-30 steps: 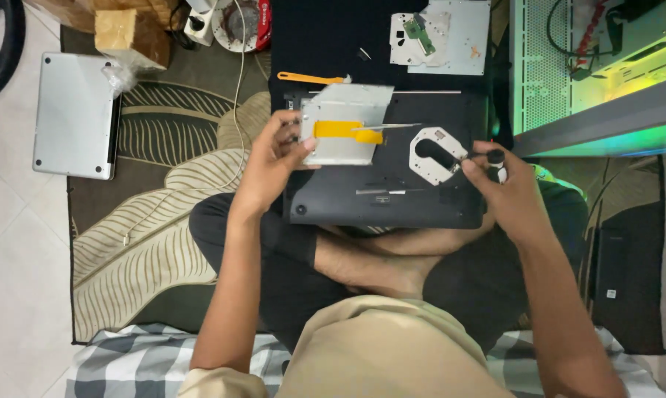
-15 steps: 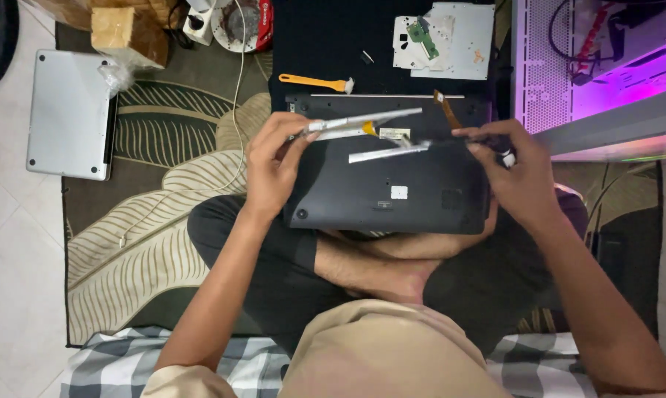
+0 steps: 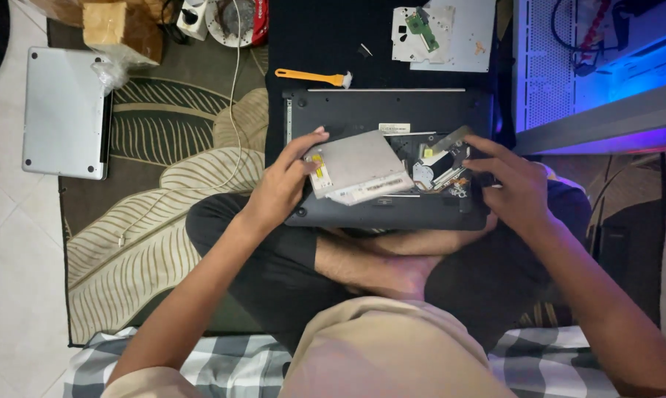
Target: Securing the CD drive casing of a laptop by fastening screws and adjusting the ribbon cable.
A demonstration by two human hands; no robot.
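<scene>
Now our left hand grips the flat silver metal optical drive by its left end, thumb on the top face and fingers curled beneath; the drive lies tilted across the underside of the dark grey laptop that rests on our crossed legs. Half a second ago that same body showed only a thin edge to us, so it has been turned over and laid flatter, its broad metal cover facing up. Our right hand is half closed, its fingertips pinching at the exposed mechanism of small metal parts and a round hub at the drive's right end; we cannot tell whether it has a loose piece in its grasp or merely presses on it. A second ago a yellow strip ran over the drive; it is out of sight now.

Beyond the laptop, on the black mat, lie an orange-handled prying tool and, further right, a pale metal plate with a small green circuit board. To our left, well apart on the leaf-patterned rug, sits a closed silver laptop with a brown cardboard box near its top corner. A white perforated computer case, glowing blue, stands to the right.
</scene>
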